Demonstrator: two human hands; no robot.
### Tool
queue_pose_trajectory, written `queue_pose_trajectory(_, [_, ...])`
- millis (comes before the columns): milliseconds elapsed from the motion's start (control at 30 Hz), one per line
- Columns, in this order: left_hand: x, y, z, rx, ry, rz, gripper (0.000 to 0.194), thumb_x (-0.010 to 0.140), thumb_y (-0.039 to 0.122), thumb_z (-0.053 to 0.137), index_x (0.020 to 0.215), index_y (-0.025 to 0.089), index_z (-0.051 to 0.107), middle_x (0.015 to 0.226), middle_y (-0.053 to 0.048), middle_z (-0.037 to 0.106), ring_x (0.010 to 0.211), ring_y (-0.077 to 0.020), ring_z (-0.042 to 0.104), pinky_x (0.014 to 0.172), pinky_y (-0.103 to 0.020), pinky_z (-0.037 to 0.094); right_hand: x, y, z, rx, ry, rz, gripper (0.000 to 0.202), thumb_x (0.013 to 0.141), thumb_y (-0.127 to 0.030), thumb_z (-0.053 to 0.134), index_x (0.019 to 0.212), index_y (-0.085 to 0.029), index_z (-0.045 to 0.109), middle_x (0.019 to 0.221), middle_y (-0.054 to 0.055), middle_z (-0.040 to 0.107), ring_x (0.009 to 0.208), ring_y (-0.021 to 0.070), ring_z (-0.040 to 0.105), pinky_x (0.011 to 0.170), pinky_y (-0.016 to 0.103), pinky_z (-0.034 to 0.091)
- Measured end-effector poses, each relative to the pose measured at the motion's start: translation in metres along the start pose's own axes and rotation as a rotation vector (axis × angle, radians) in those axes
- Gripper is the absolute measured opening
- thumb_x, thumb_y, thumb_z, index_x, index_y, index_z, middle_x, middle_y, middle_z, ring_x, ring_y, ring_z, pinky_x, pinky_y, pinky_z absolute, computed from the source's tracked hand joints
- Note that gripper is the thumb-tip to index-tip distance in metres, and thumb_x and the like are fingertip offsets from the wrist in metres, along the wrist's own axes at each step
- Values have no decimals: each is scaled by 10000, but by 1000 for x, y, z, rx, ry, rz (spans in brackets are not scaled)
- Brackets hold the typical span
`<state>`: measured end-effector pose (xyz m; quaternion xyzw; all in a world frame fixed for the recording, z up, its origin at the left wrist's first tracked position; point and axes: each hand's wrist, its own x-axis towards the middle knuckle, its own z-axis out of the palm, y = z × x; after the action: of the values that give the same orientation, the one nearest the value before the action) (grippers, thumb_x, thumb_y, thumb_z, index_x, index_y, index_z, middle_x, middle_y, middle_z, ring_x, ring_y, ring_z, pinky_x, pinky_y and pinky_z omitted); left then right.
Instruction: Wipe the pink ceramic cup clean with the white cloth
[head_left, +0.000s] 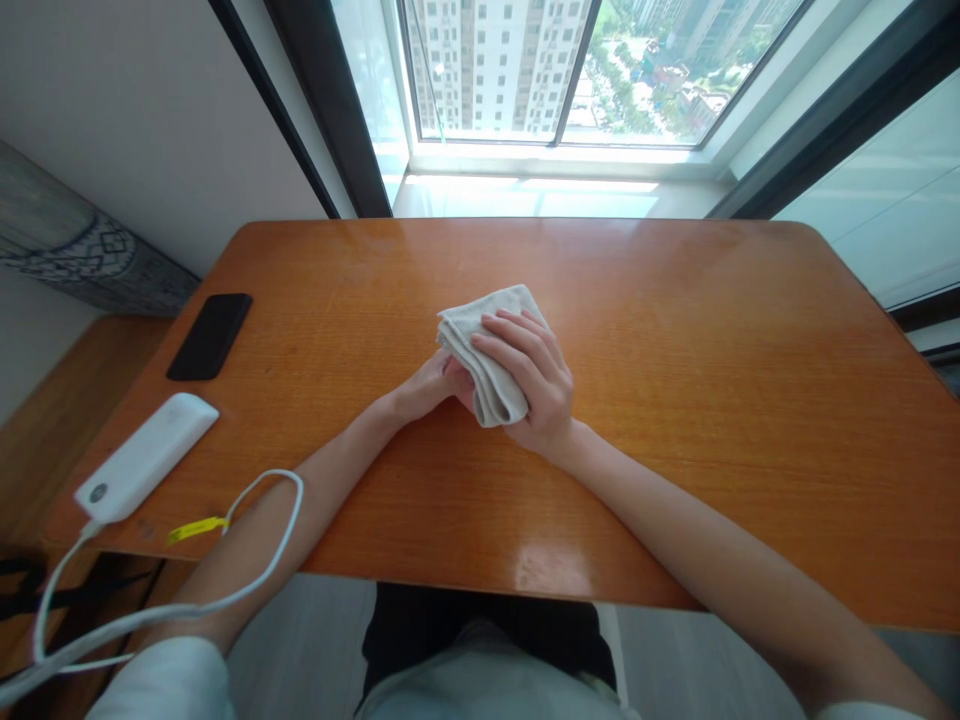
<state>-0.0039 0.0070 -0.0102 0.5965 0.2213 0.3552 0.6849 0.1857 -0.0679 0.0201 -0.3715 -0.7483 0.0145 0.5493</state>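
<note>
At the middle of the table lies a folded cloth, pale grey-beige and soft, with a nubby towel weave and stacked layers showing along its rounded near edge. The right hand lies flat over its right half, fingers stretched out side by side and pressing down on the fabric, so most of the cloth sticks out to the left and away from the palm. The left hand meets the cloth at its near left corner, fingertips tucked under or against the folds; whether they pinch the cloth cannot be told, since the cloth and the other hand hide them. Beneath is the table, smooth orange-brown wood with a fine grain, a glossy sheen and rounded corners. Well off to the left rests a flat black phone, and nearer the front edge a white, rounded, oblong power bank with a white cable looping off the table, carrying a small yellow tag.
</note>
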Motion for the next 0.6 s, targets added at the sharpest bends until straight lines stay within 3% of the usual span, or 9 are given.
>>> queue_pose_trajectory(167, [0,0,-2,-3,-29,-22,793,818,732,874,1371,182,727,1276,-131,786,1178,-307,738,1002,-369,589,8,7,0,152,51,225,444,1036,-360,672,1479,-343,688,1541,76,719,1463,329,662,1262,580,531])
queue_pose_trajectory(233, [1,1,-4,12,-28,-27,891,816,736,871,1491,192,663,1310,-143,777,1124,-287,740,948,-344,586,7,17,2,227,53,377,386,1017,-327,644,1394,-299,722,1445,79,774,1342,304,731,1185,527,588])
queue_pose_trajectory(333, [1,5,-3,40,-40,-14,968,830,735,860,1593,210,578,1302,-145,781,1061,-261,736,894,-312,575,5,31,7,303,41,548,214,954,-272,628,1108,-245,774,1152,57,854,1056,268,796,1003,452,654])
queue_pose_trajectory(433, [1,7,-2,38,-56,-10,965,832,730,863,1591,207,576,1247,-138,789,1026,-249,732,863,-296,570,4,37,9,321,35,576,160,907,-224,632,1004,-239,759,1088,41,855,1009,251,792,957,411,647])
queue_pose_trajectory(600, [0,3,-4,12,-65,-18,934,836,719,863,1568,203,595,1286,-138,778,1035,-243,732,850,-288,570,4,29,6,297,36,516,288,927,-208,644,1183,-239,772,1213,51,850,1078,246,796,986,405,645])
